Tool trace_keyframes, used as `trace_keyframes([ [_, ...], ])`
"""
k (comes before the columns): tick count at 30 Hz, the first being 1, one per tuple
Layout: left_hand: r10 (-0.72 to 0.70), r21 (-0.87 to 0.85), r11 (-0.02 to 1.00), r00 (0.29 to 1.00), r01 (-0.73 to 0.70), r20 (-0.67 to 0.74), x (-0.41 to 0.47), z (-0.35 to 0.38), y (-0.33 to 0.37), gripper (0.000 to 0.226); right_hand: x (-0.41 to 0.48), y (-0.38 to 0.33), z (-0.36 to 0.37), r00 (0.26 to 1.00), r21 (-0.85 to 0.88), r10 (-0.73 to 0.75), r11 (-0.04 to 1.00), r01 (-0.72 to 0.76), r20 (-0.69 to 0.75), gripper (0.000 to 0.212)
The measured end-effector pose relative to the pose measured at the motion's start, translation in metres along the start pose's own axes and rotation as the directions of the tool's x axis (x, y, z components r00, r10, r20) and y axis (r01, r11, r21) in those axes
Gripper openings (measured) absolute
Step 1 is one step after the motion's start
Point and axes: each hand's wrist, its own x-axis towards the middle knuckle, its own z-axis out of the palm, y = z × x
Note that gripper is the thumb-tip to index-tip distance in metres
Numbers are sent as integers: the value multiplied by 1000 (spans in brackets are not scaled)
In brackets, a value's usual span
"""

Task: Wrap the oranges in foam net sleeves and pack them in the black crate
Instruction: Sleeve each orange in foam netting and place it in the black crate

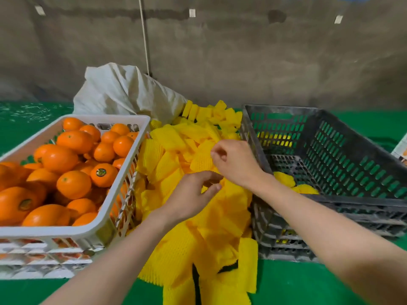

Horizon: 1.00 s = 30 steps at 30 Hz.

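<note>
Several loose oranges (73,183) fill a white basket (99,230) on the left. A heap of yellow foam net sleeves (167,159) lies in the middle between the basket and the black crate (352,201) on the right. Two wrapped oranges (293,183) lie in the crate's near left corner. My right hand (235,161) pinches one yellow sleeve (201,161) and lifts it off the heap. My left hand (191,194) hovers just below it with curled fingers over the heap; whether it touches or holds a sleeve is unclear.
A white woven sack (125,91) stands behind the sleeve heap against a grey wall. The table has a green cover (308,282). A printed carton edge (402,150) shows at the far right.
</note>
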Motion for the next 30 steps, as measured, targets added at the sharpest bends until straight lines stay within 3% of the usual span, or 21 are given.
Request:
trace_keyframes([
  [2,-93,38,995,994,96,-62,-13,-21,-18,14,1,-10,43,950,-103,151,986,-127,274,23],
  [4,-168,56,983,983,172,-73,-30,-38,-32,19,1,-13,81,871,-205,278,956,-210,406,30],
  [10,-262,45,960,942,277,-208,-64,-86,-61,21,-6,-17,145,771,-375,458,875,-305,443,50],
  [12,-242,42,965,938,260,-249,-69,-101,-65,21,-8,-18,153,780,-386,490,856,-344,390,50],
  [15,-187,117,965,925,236,-331,-72,-123,-75,22,-9,-15,153,861,-458,425,847,-269,280,45],
  [17,-235,189,926,889,328,-394,-72,-141,-91,29,-9,-13,151,893,-495,378,841,-220,246,38],
  [18,-282,276,866,864,416,-417,-72,-151,-102,36,-9,-14,151,897,-502,371,839,-212,242,34],
  [20,-408,514,643,822,567,-397,-73,-169,-122,53,-8,-18,150,896,-486,368,847,-213,249,28],
  [21,-474,601,540,803,589,-362,-74,-175,-129,61,-7,-21,150,899,-465,357,860,-211,255,26],
  [23,-564,678,446,772,584,-293,-77,-182,-142,72,-5,-27,148,914,-407,322,890,-204,245,22],
  [26,-619,706,425,751,566,-229,-77,-182,-155,79,2,-36,139,952,-283,251,939,-195,176,16],
  [30,-618,638,501,758,585,-208,-74,-179,-163,80,13,-45,123,963,-172,205,969,-176,174,13],
])
